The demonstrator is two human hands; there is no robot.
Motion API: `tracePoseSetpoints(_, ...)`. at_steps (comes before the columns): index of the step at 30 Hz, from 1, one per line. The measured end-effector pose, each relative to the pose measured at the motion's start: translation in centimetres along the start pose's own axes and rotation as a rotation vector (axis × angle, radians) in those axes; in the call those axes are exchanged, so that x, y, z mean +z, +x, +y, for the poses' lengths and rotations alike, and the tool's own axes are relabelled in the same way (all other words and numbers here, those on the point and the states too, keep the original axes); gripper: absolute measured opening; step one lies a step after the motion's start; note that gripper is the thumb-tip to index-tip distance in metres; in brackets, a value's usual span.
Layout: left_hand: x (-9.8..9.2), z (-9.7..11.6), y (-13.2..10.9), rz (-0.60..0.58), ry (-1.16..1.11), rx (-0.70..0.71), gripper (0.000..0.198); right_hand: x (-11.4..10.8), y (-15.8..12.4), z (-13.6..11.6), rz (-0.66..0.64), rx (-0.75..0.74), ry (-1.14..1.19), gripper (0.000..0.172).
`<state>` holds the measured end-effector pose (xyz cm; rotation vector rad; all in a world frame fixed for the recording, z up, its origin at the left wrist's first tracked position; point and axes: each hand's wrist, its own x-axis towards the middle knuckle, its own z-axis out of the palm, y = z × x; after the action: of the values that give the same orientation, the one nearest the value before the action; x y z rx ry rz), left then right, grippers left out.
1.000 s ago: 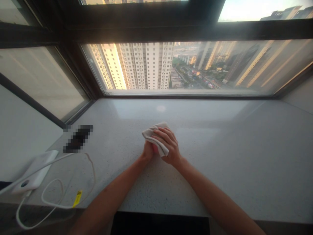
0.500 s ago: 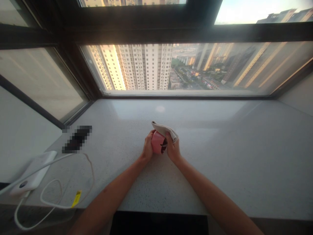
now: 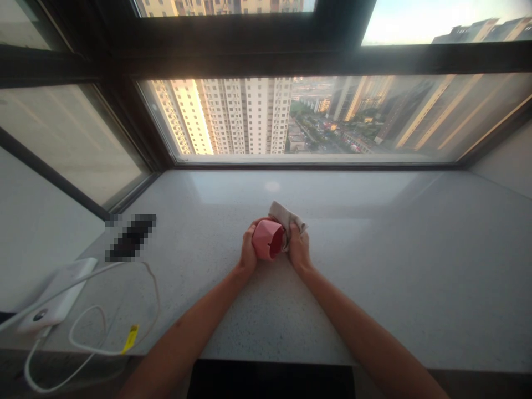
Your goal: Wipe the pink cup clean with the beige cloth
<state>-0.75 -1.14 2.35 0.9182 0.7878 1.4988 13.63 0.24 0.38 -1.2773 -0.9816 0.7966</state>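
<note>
A pink faceted cup-like container [image 3: 265, 239] is tilted on its side over the sill, its opening toward the right. My left hand [image 3: 248, 246] is closed round its left side. In my right hand [image 3: 300, 246] a crumpled light grey cloth [image 3: 284, 215] is gripped, close to the container's open rim. Part of the cloth hangs down beside the opening. A dark notch shows in the rim. The fingertips of my left hand are hidden behind the container.
The speckled pale windowsill [image 3: 394, 266] runs under both arms to the window. To the left lie a white power bank [image 3: 62, 293], a white cable [image 3: 97, 349] with a yellow tag [image 3: 130, 338], and a pixelated dark object [image 3: 131, 238].
My right hand with the cloth has drawn slightly right, away from the container's opening. The cloth is more bunched, and the container's mouth shows more.
</note>
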Motion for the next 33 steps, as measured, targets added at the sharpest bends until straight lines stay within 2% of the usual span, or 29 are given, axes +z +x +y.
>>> tracePoseSetpoints(3, 0.1, 0.3, -0.1, -0.020, -0.014, -0.006, 0.054, -0.2, -0.6, -0.6, 0.052, -0.163, 0.025, 0.049)
tracePoseSetpoints(4, 0.1, 0.3, -0.1, -0.021, -0.022, -0.016, 0.055, -0.3, -0.8, -0.8, 0.003, -0.263, 0.021, 0.047)
tracePoseSetpoints(7, -0.1, 0.4, 0.0, 0.008, -0.073, -0.007, 0.052, -0.3, -1.5, -1.5, -0.273, -0.604, -0.025, 0.051)
tracePoseSetpoints(9, -0.2, 0.3, 0.1, 0.030, -0.099, 0.020, 0.047, -0.4, -1.7, -1.8, -0.357, -0.734, -0.052, 0.053)
tracePoseSetpoints(11, -0.3, 0.3, 0.2, 0.036, -0.079, 0.016, 0.045, -0.5, -1.7, -1.8, -0.333, -0.766, -0.077, 0.048)
tracePoseSetpoints(14, -0.2, 0.4, 0.0, 0.018, 0.080, 0.028, 0.047, -1.3, -1.3, -1.9, -0.286, -0.788, -0.159, 0.043)
tracePoseSetpoints(18, 0.0, 0.5, -0.9, -0.095, 0.345, 0.189, 0.045, -2.6, -0.7, -2.2, -0.191, -0.898, -0.278, 0.046)
tracePoseSetpoints(22, -0.4, 0.4, -1.4, -0.188, 0.546, 0.262, 0.049, -3.3, 0.0, -2.1, -0.181, -1.005, -0.351, 0.049)
tracePoseSetpoints(27, -1.0, -0.2, -0.8, -0.210, 0.522, 0.221, 0.071, -3.4, 0.7, -1.5, -0.233, -0.997, -0.393, 0.047)
tracePoseSetpoints(33, -1.1, -0.5, -0.3, -0.191, 0.529, 0.190, 0.067, -3.3, 0.9, -1.5, -0.254, -0.970, -0.392, 0.046)
